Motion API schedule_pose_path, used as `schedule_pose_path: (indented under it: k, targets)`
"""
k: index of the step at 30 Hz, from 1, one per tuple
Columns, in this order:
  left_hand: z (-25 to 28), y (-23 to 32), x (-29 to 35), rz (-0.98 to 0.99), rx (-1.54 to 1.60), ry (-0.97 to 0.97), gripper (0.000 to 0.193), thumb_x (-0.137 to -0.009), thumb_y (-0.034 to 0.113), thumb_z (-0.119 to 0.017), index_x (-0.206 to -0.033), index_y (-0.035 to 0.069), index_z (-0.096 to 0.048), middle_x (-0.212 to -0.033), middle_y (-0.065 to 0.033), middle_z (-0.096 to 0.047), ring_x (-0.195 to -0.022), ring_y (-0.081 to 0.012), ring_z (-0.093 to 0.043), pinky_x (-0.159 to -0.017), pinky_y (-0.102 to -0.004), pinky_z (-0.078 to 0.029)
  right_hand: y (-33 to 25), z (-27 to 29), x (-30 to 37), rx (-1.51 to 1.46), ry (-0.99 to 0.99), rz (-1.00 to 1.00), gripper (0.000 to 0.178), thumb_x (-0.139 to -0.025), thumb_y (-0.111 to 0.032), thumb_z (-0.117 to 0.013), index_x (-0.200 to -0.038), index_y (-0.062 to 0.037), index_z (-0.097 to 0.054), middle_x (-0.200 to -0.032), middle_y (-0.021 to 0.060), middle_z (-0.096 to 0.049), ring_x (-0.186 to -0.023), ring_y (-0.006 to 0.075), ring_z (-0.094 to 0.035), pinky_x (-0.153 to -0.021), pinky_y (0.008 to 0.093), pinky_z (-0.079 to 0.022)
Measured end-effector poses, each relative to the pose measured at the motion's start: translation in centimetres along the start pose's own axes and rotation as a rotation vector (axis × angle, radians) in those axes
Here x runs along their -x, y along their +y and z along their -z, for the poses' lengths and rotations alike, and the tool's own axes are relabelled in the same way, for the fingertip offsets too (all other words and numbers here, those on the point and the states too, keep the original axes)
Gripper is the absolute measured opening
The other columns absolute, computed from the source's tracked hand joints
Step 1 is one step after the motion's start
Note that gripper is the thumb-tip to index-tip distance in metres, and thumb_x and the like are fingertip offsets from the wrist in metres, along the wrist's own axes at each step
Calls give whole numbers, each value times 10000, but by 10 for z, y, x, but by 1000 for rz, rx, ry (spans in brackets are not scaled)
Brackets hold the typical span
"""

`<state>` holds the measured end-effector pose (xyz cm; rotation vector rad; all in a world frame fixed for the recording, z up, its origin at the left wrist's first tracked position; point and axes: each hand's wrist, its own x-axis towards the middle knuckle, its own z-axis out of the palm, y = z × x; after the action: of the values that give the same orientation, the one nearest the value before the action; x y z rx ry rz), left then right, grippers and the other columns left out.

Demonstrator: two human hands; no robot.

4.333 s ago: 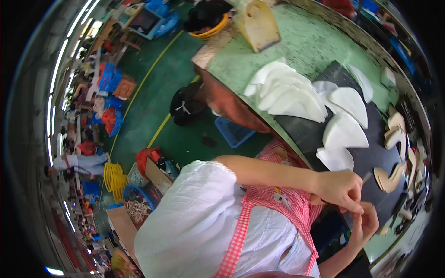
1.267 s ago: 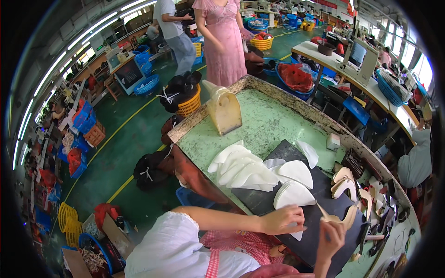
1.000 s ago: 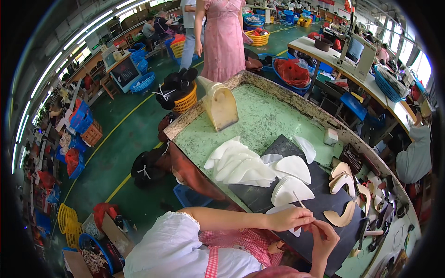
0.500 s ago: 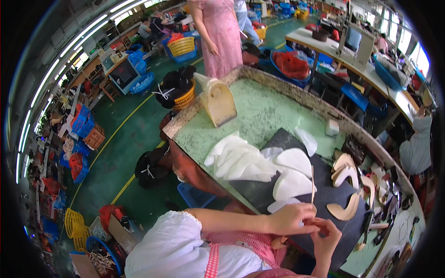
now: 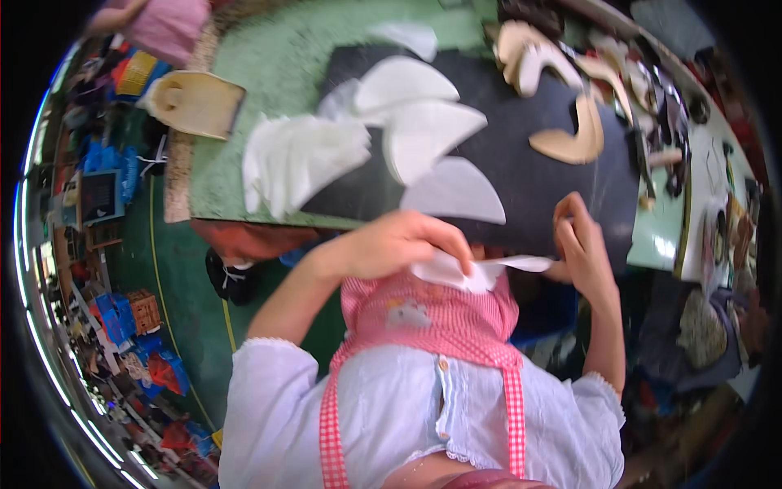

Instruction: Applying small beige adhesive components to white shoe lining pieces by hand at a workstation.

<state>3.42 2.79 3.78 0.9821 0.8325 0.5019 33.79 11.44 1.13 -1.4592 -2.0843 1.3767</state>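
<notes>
Close to my apron, my left hand (image 5: 399,244) pinches a small white curved piece (image 5: 444,271) of thin sheet. A white strip (image 5: 525,262) runs from there toward my right hand (image 5: 582,248). My right hand's fingers are curled and blurred; whether they grip the strip's end or something else is hidden. On the black mat (image 5: 521,179) beyond lie white fan-shaped pieces (image 5: 428,134), with a greyer fan-shaped piece (image 5: 456,191) nearest my hands. To their left is an overlapping stack of white pieces (image 5: 301,159).
Tan curved pieces (image 5: 570,140) lie on the mat's right, with more cut parts and tools beyond. A cream scoop-like container (image 5: 195,104) stands at the left edge of the green tabletop (image 5: 269,49). Another person in pink (image 5: 167,28) is at far left.
The view has swung down and right, centring the mat. My hands, together before, are now apart with a white strip showing between them. The thin stick seen near them no longer shows.
</notes>
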Motion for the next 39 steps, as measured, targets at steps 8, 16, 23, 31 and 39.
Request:
schedule_pose_path:
  k: [8, 16, 23, 31, 39]
  targets:
    - [1, -44, 0, -13, 260, 88, 498, -750, 74, -432, -1150, -84, -684, -1092, -153, -720, -856, -179, -717, -751, -300, -603, -19, -6, 25, 261, -16, 463, 718, -640, -43, -861, -1306, -169, -624, -1508, 110, -461, -1386, 356, -406, -1138, 461, -349]
    - [-16, -48, 1, 87, 269, 86, 513, -767, 47, -392, -1179, -90, -667, -1096, -151, -714, -787, -170, -718, -666, -280, -612, -8, -23, 10, -26, 80, 379, 508, -725, -49, -815, -1203, -118, -654, -1329, 130, -588, -1254, 301, -547, -1022, 405, -443]
    - [19, -37, 24, 106, 201, 107, 516, -717, 29, -416, -1128, -61, -716, -1022, -144, -729, -808, -171, -709, -646, -280, -571, 21, 5, -9, 239, 116, 6, 132, -811, -11, -756, -903, 3, -662, -858, 68, -657, -754, 156, -625, -727, 290, -512]
    - [6, -35, 1, 0, -3, -44, 506, -713, -9, -425, -1114, -17, -733, -1123, -109, -740, -1069, -194, -667, -1019, -320, -469, -9, -25, -14, -15, -114, 90, 170, -799, -116, -777, -875, -14, -665, -721, 75, -627, -673, 166, -602, -666, 307, -501]
    - [-2, -37, 42, -88, 150, 80, 589, -710, 100, -455, -1234, -65, -668, -1181, -165, -702, -745, -176, -702, -648, -293, -592, -19, 9, 49, 365, -153, 250, 363, -651, -174, -881, -969, -99, -723, -1137, 59, -662, -1138, 288, -576, -1011, 425, -415]
